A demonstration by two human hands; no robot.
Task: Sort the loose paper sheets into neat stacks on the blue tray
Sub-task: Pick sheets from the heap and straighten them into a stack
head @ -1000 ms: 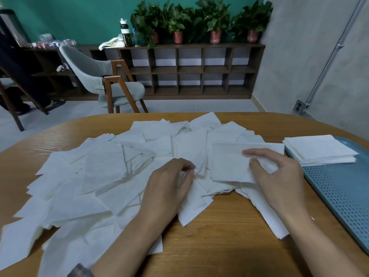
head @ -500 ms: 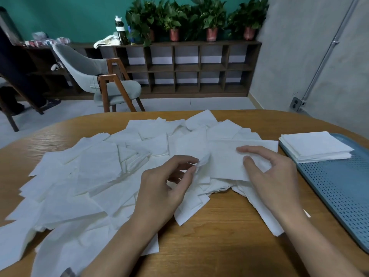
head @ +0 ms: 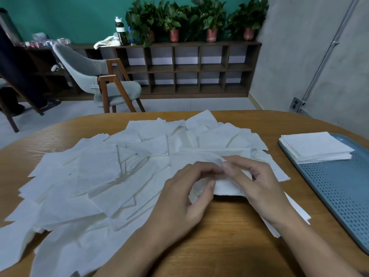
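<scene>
A wide heap of loose white paper sheets (head: 103,176) covers the left and middle of the wooden table. At the right lies the blue perforated tray (head: 339,192), and a neat stack of white sheets (head: 315,148) sits on its far end. My left hand (head: 183,198) and my right hand (head: 257,186) meet at the near right edge of the heap. Both pinch one white sheet (head: 227,187) that is lifted slightly off the table, fingertips close together at its top edge.
The round wooden table (head: 219,246) has bare wood in front of my hands and between heap and tray. Beyond the table stand a grey chair (head: 95,76) and a low shelf unit (head: 189,68) with potted plants.
My hands have drawn together. The right hand slid left and pulled its sheet toward me; the left hand now pinches that same sheet, which has lifted off the heap.
</scene>
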